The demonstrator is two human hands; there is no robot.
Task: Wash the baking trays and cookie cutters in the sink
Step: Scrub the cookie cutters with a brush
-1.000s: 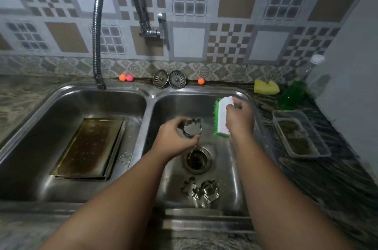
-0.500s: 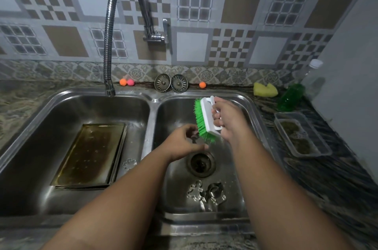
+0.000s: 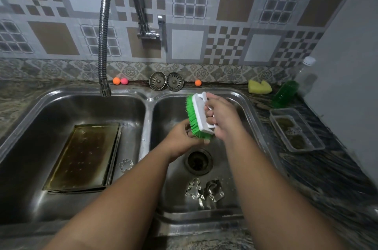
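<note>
Head camera: compared with a second ago, the brush [image 3: 199, 114], gripped by its handle in the right hand [image 3: 224, 121], has swung across so its green bristles press on the cookie cutter [image 3: 187, 129] pinched in the left hand [image 3: 181, 142], now mostly hidden, above the drain [image 3: 198, 160]. A baking tray [image 3: 86, 155] lies flat in the left basin of the steel sink [image 3: 147, 97]. Two loose cutters [image 3: 193, 187] sit near the right basin's front wall, below a patterned tiled wall [image 3: 237, 4].
</note>
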